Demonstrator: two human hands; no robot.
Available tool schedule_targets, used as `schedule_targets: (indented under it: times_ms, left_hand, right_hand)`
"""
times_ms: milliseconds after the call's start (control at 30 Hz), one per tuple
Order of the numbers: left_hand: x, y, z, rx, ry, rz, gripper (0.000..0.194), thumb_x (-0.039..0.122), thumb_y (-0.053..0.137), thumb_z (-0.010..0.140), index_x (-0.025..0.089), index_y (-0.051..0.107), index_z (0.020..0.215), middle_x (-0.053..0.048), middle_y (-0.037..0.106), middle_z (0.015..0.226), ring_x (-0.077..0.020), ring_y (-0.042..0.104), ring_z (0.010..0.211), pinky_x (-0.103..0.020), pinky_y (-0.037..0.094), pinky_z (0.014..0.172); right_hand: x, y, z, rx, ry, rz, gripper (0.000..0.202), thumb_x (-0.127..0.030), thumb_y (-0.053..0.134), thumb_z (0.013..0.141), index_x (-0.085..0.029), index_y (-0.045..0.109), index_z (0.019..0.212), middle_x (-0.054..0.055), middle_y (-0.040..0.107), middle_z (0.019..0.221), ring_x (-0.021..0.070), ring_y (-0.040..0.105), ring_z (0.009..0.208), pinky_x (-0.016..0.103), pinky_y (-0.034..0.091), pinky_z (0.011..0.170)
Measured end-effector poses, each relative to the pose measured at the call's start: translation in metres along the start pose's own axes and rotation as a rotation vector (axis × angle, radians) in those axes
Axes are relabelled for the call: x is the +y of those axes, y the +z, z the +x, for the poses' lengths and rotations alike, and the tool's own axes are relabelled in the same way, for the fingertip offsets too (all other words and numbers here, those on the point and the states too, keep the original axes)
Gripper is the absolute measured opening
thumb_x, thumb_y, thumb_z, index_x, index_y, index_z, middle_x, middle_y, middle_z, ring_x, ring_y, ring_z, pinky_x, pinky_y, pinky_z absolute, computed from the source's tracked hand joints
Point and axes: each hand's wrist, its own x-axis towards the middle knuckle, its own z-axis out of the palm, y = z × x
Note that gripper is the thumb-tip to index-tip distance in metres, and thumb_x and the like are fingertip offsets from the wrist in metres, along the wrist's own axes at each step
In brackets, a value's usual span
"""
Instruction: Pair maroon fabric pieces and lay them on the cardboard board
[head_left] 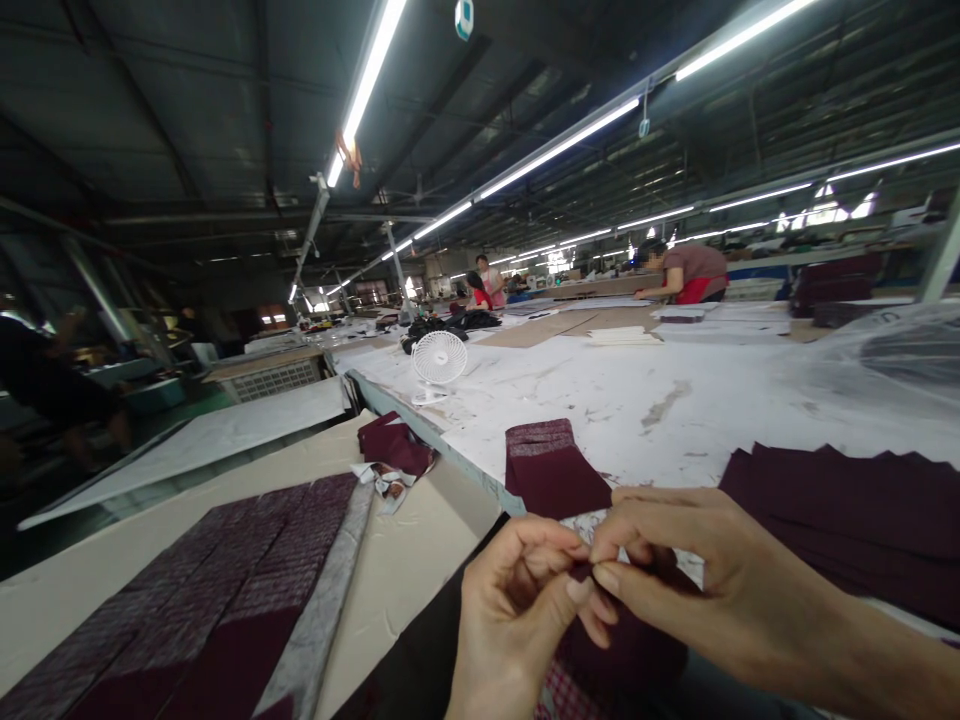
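Observation:
My left hand [517, 620] and my right hand [705, 560] meet fingertip to fingertip at the lower middle of the head view. Both pinch the upper edge of a maroon fabric piece [626, 650], which hangs down below them, partly hidden by my fingers. Just beyond my hands, a stack of maroon fabric pieces [559, 480] with a greyish band lies at the edge of the white table [480, 430]. To the right spreads a fanned row of dark maroon pieces [840, 520].
Long patterned maroon stacks [225, 590] lie on the cream surface [405, 570] at left, near a crumpled maroon bundle [394, 445]. A white fan [440, 358] stands on the table edge. Clear plastic sheeting [877, 350] lies at right. A co-worker [690, 275] leans over the far table.

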Motion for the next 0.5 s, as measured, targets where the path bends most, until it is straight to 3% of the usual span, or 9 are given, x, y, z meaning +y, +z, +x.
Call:
schedule_targets:
  times_ms: [167, 300, 500]
  left_hand:
    - [-0.0055, -0.0083, 0.0023, -0.055, -0.028, -0.057, 0.007, 0.019, 0.065, 0.082, 0.013, 0.063, 0.083, 0.000, 0.066, 0.053, -0.0095, 0.060, 0.042, -0.013, 0.045, 0.039]
    - [-0.0032, -0.0083, 0.0010, -0.044, -0.027, -0.034, 0.006, 0.018, 0.066, 0.081, 0.012, 0.063, 0.082, -0.001, 0.068, 0.055, -0.0097, 0.062, 0.046, -0.014, 0.048, 0.043]
    - [0.0043, -0.0033, -0.0013, -0.069, -0.052, -0.073, 0.008, 0.018, 0.067, 0.080, 0.012, 0.063, 0.083, -0.003, 0.070, 0.061, -0.0106, 0.065, 0.052, -0.016, 0.052, 0.049]
  right_hand:
    - [0.0003, -0.0003, 0.0006, -0.003, 0.075, -0.016, 0.019, -0.020, 0.054, 0.081, -0.018, 0.062, 0.063, -0.002, 0.057, 0.057, 0.0069, 0.049, 0.050, 0.018, 0.037, 0.048]
    - [0.0008, 0.0004, 0.0009, -0.052, 0.159, 0.024, 0.019, -0.022, 0.055, 0.080, -0.019, 0.065, 0.063, -0.002, 0.059, 0.059, 0.0078, 0.049, 0.051, 0.019, 0.036, 0.047]
    - [-0.0027, 0.0019, 0.0014, -0.076, 0.149, 0.096, 0.022, -0.017, 0.054, 0.080, -0.019, 0.065, 0.060, -0.002, 0.061, 0.058, 0.0070, 0.050, 0.051, 0.018, 0.036, 0.049]
